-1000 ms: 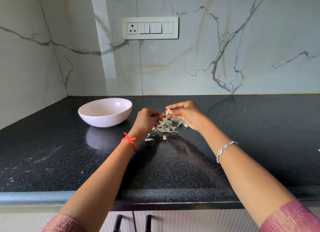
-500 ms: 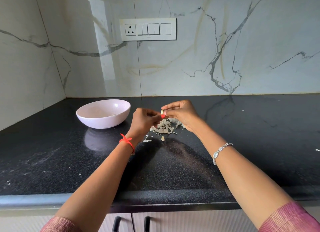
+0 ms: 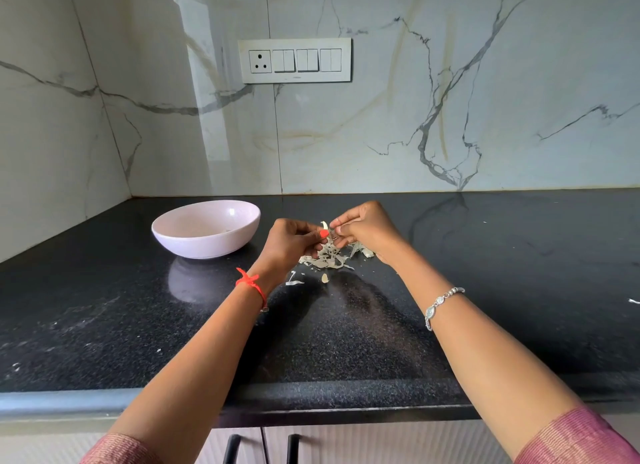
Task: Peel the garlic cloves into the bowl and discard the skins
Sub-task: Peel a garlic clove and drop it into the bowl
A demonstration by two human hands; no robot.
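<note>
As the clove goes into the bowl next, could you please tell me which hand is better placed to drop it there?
Probably the left hand: it sits between the garlic clove and the pink bowl, while the right hand would have to cross over it.

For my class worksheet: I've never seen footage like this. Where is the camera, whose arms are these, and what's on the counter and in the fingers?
No machine here: a person wears one camera on the head, looking down at their own arms. The left hand and right hand together pinch a small garlic clove, peeling it. Under them on the black countertop lies a pile of papery skins; a pale bowl stands to the left.
</note>
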